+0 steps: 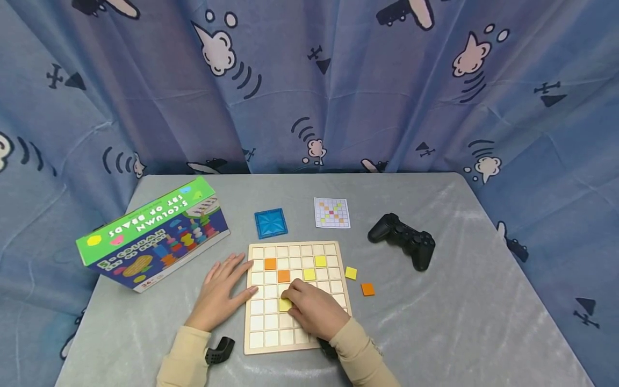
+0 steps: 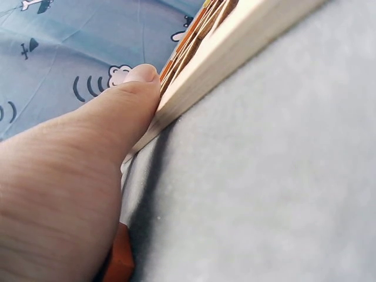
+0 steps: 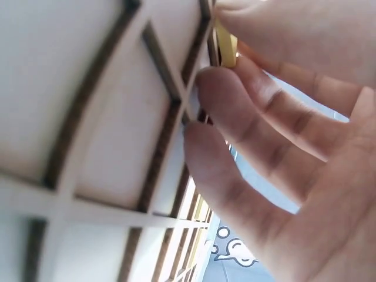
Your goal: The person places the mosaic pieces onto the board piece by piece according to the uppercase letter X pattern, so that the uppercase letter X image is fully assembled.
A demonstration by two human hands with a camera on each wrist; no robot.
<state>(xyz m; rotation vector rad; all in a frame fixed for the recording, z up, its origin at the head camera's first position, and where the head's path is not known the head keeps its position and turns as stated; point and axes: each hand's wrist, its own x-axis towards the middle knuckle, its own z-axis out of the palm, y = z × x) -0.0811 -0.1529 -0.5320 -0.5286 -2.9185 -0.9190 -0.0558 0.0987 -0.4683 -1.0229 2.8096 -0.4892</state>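
Note:
A wooden grid board (image 1: 257, 348) lies on the grey table. My right hand (image 1: 319, 310) is over its middle and pinches a yellow square tile (image 1: 285, 305) between thumb and fingers. In the right wrist view the tile (image 3: 226, 47) stands tilted at the grid, two fingertips resting on the board's ridges. My left hand (image 1: 220, 293) lies at the board's left edge, fingers spread; its thumb (image 2: 126, 108) presses the wooden side. Two orange tiles, one (image 1: 270, 264) above the other (image 1: 283, 276), and two yellow tiles, the upper (image 1: 321, 261) and lower (image 1: 309, 274), sit in cells.
Right of the board lie a loose yellow tile (image 1: 351, 273) and an orange one (image 1: 367, 289). Beyond it are a blue tray (image 1: 271, 223) and a pattern card (image 1: 332, 213). A black game controller (image 1: 402, 240) lies at right, a colourful box (image 1: 155, 234) at left. A patterned curtain (image 1: 290, 64) hangs behind.

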